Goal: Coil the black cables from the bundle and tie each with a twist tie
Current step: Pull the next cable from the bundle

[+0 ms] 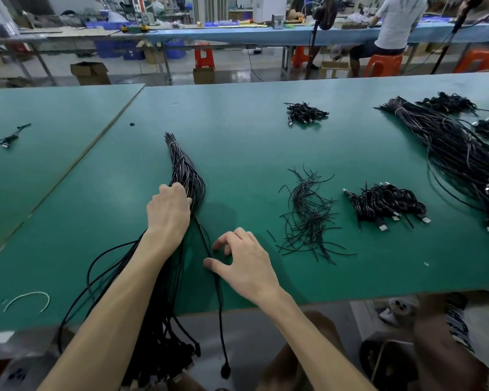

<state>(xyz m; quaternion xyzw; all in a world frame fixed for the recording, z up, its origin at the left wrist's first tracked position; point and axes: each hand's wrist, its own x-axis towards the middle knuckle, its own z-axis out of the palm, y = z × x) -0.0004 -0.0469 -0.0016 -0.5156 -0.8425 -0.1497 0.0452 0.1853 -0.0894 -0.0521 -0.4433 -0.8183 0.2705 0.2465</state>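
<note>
A bundle of black cables (185, 170) is laid on the green table (237, 136) left of the frame's centre. Its bound tip is pointed toward the upper part of the frame, and its loose ends are hung over the near table edge at the bottom. The bundle is gripped at its middle by the left hand (168, 210), whose fingers are curled over the strands. A single cable (220, 304) is seen separated from the rest and is run down past the table edge, its plug dangling at bottom centre. The right hand (246, 263) is held low over the table just right of this cable, with the fingers spread and lightly bent and nothing enclosed. Its thumb tip is set against the cable. A loose heap of twist ties (308, 218) is spread right of centre, with a pile of coiled cables (384, 206) just to its right. A smaller pile (305, 112) is seen in the upper middle, and a second large bundle (449, 142) is stretched along the right edge.
</note>
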